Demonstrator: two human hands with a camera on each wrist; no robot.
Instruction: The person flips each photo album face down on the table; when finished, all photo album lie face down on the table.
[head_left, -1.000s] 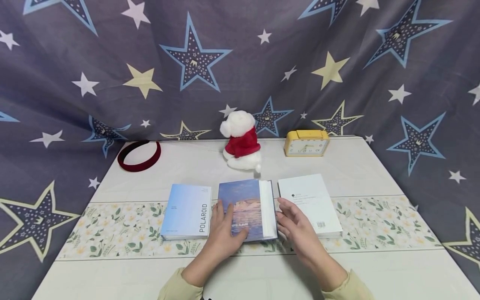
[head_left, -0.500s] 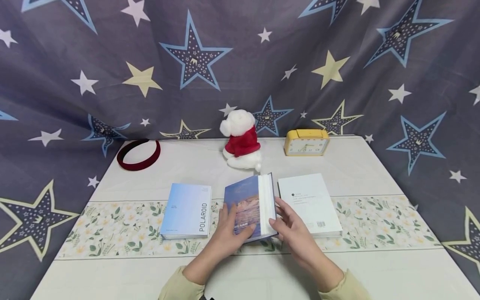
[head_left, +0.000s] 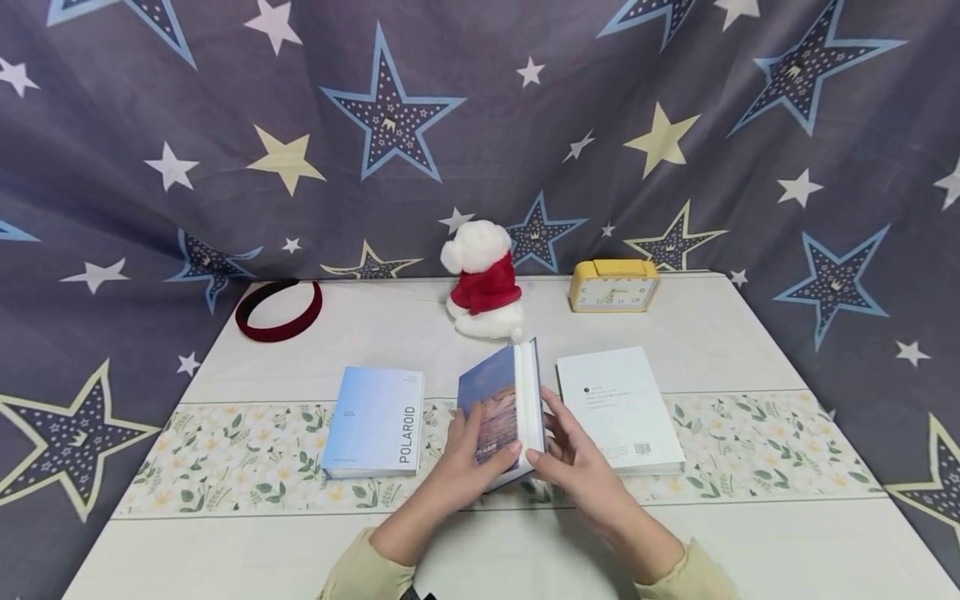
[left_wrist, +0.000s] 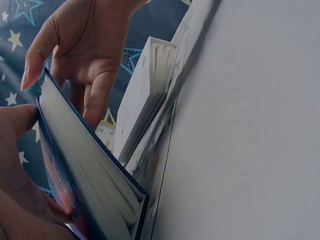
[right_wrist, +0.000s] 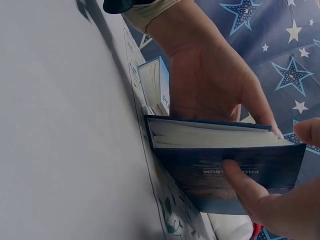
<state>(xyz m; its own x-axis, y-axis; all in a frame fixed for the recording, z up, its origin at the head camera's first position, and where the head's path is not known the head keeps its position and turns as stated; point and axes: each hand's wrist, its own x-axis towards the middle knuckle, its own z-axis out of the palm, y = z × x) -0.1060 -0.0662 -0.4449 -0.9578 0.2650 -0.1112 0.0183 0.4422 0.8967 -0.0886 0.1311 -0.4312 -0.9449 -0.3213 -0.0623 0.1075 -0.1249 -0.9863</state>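
A photo album (head_left: 497, 379) with a sea-and-cliff picture stands tilted in the middle of the table, its right side raised and its pages facing right. My left hand (head_left: 461, 467) holds it from the left, fingers along the front cover and thumb at the page edge. From the other side my right hand (head_left: 585, 471) grips it, thumb at the page edge and fingers behind the back cover. In the right wrist view, one right finger (right_wrist: 245, 185) lies across the lettering on the dark back cover. The left wrist view shows the album's page block (left_wrist: 85, 155) between both covers.
To the left lies a blue "POLAROID" album (head_left: 371, 421), to the right a white album (head_left: 618, 408). Farther back are a dark red headband (head_left: 288, 325), a white plush toy (head_left: 486, 283) in red clothing and a yellow clock (head_left: 613, 287). A star-patterned curtain (head_left: 480, 108) hangs behind.
The photo album has gone from lying nearly flat to tilted up, its right side lifted. My right hand has moved left onto its edge, and my left hand has shifted right with it.
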